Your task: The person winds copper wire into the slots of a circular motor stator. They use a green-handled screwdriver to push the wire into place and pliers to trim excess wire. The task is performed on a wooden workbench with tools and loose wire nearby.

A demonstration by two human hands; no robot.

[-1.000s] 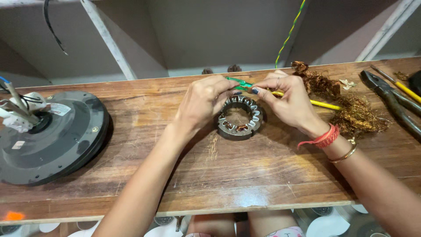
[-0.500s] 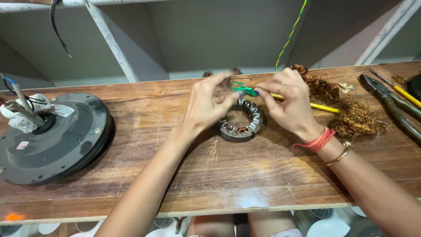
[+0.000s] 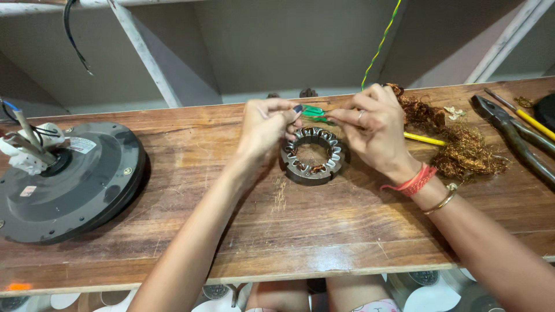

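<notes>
- The stator core (image 3: 313,155), a slotted metal ring, lies flat on the wooden bench (image 3: 324,231) near its middle, just beneath both hands, with a few strands of copper left in its slots.
- The left hand (image 3: 267,124) has its fingertips pinched shut on one end of a small green piece (image 3: 313,111), likely a strip of slot insulation, held above the ring's far rim.
- The right hand (image 3: 377,128) pinches the other end between thumb and forefinger, the remaining fingers curled loosely; holding it from both sides keeps the strip taut and lined up over a slot.
- A yellow-handled tool (image 3: 425,139) lies just behind the right wrist, within easy reach.
- Beside it sits a heap of stripped copper wire (image 3: 462,147), pushed away from the ring.
- Pliers (image 3: 509,136) rest at the right end.
- A dark round fan motor housing (image 3: 72,182) sits well apart at the left, leaving the middle for the work.
</notes>
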